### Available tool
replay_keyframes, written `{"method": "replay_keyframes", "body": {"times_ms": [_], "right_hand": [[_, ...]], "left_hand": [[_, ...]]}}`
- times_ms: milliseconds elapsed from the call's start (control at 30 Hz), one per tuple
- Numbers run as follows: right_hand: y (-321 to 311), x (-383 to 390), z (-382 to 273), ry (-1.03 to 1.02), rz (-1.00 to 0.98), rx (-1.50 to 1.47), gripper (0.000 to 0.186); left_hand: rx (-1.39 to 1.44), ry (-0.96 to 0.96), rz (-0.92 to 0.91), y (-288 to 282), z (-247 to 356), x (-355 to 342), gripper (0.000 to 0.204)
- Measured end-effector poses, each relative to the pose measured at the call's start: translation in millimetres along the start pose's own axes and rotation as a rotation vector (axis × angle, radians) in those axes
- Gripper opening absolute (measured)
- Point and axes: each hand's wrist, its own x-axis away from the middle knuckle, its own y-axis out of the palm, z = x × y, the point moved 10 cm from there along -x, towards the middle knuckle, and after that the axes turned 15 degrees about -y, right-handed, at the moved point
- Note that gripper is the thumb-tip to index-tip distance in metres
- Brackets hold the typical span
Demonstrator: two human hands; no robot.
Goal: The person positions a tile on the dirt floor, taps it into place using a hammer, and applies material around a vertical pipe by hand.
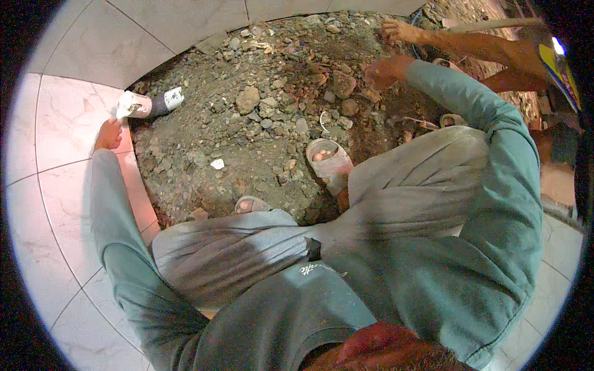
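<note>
My left hand (108, 134), fingers curled together, rests against the pale tiles beside the dirt's left edge. What lies under its fingers is hidden. Close above it, a short whitish pipe (140, 106) with a dark band and ragged white ends sticks out over the soil. On the right, my right hand (388, 72) reaches down to the loose earth among stones; it is blurred and shaded, so its fingers do not show clearly. A large brown stone (344, 85) lies just left of it. Between my feet and the hands spreads the rubble-filled soil (204, 139).
Another person's hand (401, 31) reaches in beyond mine at upper right, near a wooden handle (495, 25) and a thin blue line (414, 46). Light tiles (68, 198) border the dirt at left and back. My sandalled foot (328, 159) stands on the soil.
</note>
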Motion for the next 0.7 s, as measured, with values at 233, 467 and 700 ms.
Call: {"method": "replay_keyframes", "body": {"times_ms": [233,467,700], "right_hand": [[7.9,5.1,25.2,-0.038,0.082,-0.186,0.031],[-3.6,1.3,13.6,-0.113,0.112,-0.214,0.028],[5.4,0.8,38.7,0.314,-0.099,-0.099,0.032]], "left_hand": [[0.202,0.069,-0.121,2.7,-10.6,-17.8,0.032],[0.054,0.052,0.038,-0.5,-2.4,9.6,0.033],[-0.043,0.056,0.102,0.4,15.0,34.3,0.035]]}}
